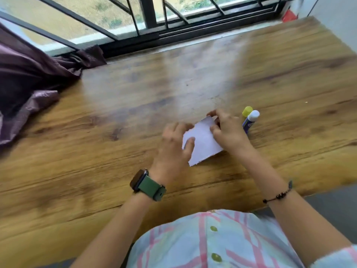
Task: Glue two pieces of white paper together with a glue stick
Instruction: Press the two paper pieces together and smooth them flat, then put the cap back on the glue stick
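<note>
From the head view, your left hand (174,146) and right hand (226,130) are both pinching the white paper (201,144) on the tabletop (96,151); glue stick (250,122) standing just right. Be aligning edges, then pressing flat.

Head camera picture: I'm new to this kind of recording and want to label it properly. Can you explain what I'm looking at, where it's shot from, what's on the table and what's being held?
There is no machine here. A person wears a camera on the head, so you look down along their own arms.

The left hand, with a green-strapped watch on its wrist, and the right hand, with a dark beaded bracelet on its wrist, both have a grip on a small piece of white paper over a wooden table.

Just right of the hands stands a glue stick with a white cap; a yellow-capped item sits behind it. Purple cloth lies at the left, by a barred window.

Blur hides whether the paper is one sheet or two.
</note>
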